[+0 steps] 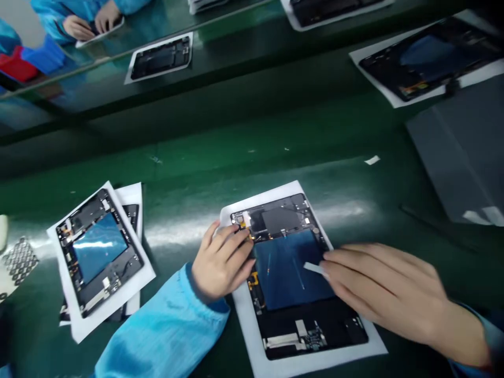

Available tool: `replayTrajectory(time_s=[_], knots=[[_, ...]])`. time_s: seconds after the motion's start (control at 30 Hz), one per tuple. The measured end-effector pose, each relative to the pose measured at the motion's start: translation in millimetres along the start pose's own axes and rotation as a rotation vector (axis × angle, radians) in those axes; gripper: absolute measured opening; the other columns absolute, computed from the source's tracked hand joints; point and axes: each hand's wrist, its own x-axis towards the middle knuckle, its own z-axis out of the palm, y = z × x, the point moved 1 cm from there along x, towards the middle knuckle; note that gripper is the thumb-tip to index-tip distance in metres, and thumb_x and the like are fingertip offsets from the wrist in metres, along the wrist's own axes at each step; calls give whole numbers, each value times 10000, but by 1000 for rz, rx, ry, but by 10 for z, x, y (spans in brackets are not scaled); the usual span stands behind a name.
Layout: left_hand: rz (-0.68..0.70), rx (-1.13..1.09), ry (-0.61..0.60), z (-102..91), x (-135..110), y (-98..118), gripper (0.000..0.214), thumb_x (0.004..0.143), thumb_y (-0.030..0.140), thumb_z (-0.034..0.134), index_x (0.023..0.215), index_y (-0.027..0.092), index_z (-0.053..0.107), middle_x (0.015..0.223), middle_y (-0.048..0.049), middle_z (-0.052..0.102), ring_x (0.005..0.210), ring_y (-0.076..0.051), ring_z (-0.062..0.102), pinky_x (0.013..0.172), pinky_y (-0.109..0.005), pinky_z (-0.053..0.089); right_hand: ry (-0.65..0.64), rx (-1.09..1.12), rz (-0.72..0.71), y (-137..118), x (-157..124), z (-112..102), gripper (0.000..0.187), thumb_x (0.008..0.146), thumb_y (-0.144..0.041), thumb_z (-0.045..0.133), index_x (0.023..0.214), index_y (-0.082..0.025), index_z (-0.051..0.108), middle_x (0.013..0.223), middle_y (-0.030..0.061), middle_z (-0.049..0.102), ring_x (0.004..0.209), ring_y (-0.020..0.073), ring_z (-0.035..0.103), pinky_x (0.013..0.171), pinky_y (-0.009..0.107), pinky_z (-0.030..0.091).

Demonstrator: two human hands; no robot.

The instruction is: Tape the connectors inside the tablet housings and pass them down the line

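Note:
In front of me an opened tablet [291, 268] lies on a white foam sheet [252, 346], its blue film-covered battery and circuit parts facing up. My left hand [224, 260] rests on the tablet's upper left edge, fingers bent and lying over the small boards there. Between the thumb and fingers of my right hand [386, 294] is a small whitish strip [314, 268], held over the right part of the blue battery. Whether the strip touches the battery, I cannot tell.
Stacked opened tablets [100, 252] lie on foam sheets at the left. A dark grey panel [460, 152] and another open tablet [429, 58] are at the right. Beyond, a raised ledge carries a tablet [161, 58]; a co-worker's hands [92, 26] work at the far side.

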Motion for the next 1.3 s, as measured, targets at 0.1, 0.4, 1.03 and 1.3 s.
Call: replayTrajectory(time_s=[0.1, 0.4, 1.03, 1.3], knots=[[-37, -57, 5, 34, -52, 24, 209, 948, 292, 537, 974, 144, 681, 1022, -71, 737, 1026, -234, 634, 1104, -457, 367, -23, -32, -164, -72, 587, 283, 253, 842, -203, 677, 1094, -188, 662, 1071, 35, 691, 920, 172, 623, 817, 329, 516], [-53, -135, 18, 92, -135, 54, 284, 974, 380, 532, 1027, 152, 692, 1048, -29, 733, 1067, -234, 608, 1156, -471, 315, -158, -15, -289, 28, 934, 420, 263, 981, -241, 445, 1095, -124, 651, 1019, 73, 692, 944, 207, 582, 834, 351, 442], [-157, -480, -342, 126, 95, -203, 269, 912, 395, 614, 1143, 280, 693, 1422, -15, 556, 1444, -351, 291, 1160, -700, -2, -135, -17, -326, 39, 1024, 345, 254, 924, -231, 565, 1123, -85, 624, 1001, 111, 676, 944, 255, 590, 827, 398, 480], [-214, -523, -265, 150, 152, -134, 248, 837, 346, 735, 1074, 278, 709, 1393, 5, 582, 1432, -337, 336, 1165, -713, 26, -130, -19, -754, 150, 1181, 328, 245, 875, -75, 539, 1081, -62, 670, 980, 134, 710, 901, 251, 658, 858, 417, 532]])
